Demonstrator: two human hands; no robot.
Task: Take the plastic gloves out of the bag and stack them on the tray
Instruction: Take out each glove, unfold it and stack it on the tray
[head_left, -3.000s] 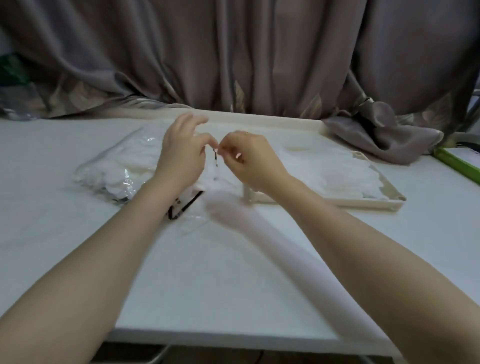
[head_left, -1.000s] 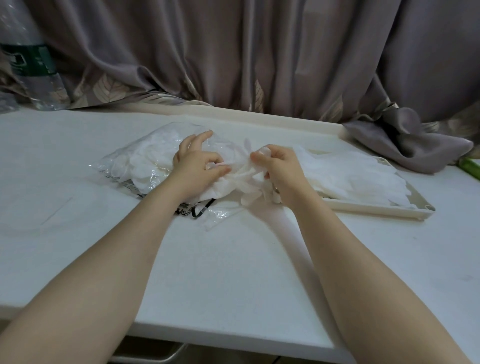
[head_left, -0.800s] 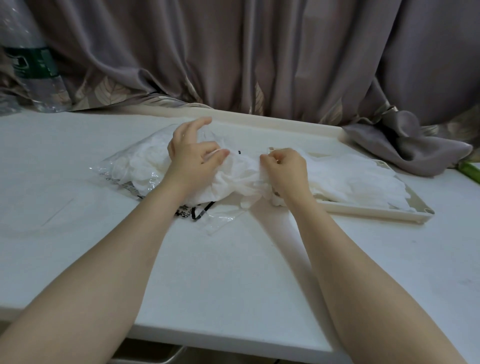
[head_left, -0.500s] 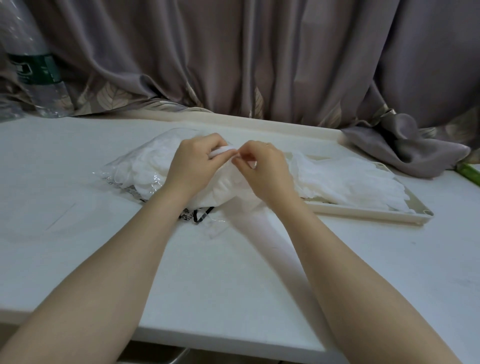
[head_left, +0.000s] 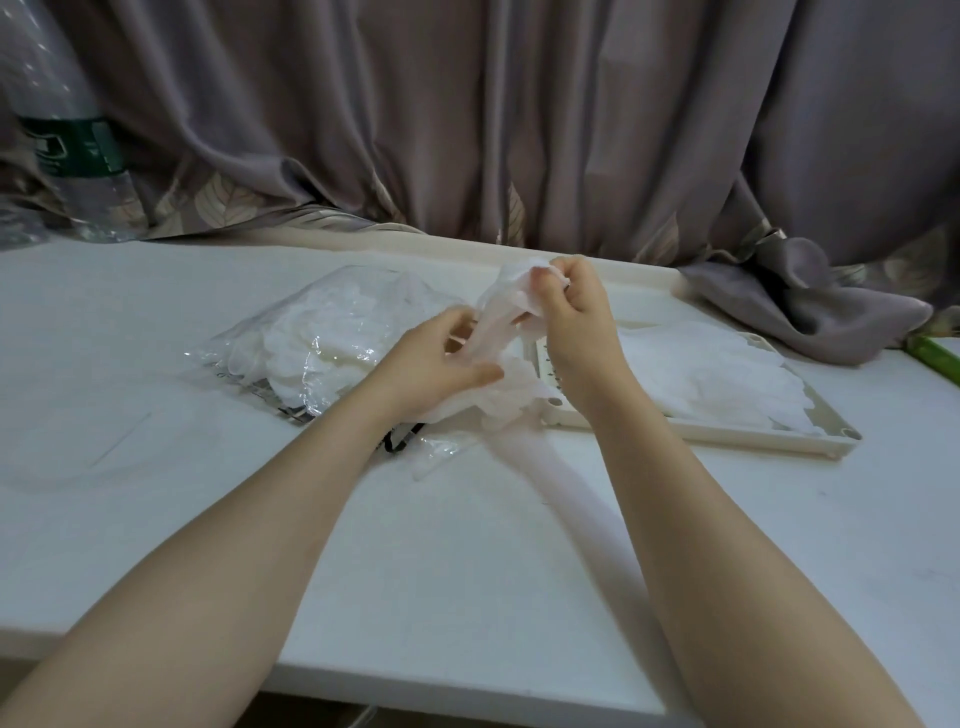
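Observation:
A clear bag full of white plastic gloves lies on the table left of centre. My right hand pinches the top of one thin translucent glove and holds it raised above the bag's mouth. My left hand grips the lower part of the same glove, just over a small heap of loose gloves. To the right lies a cream tray with a flat stack of gloves on it.
A grey curtain hangs behind the table, with a fold of it lying by the tray's far corner. A water bottle stands at the back left. A green object lies at the right edge.
My right hand has lifted up and away with a glove pinched in it, stretching it out from the heap. My left hand has shifted right and lower along the glove.

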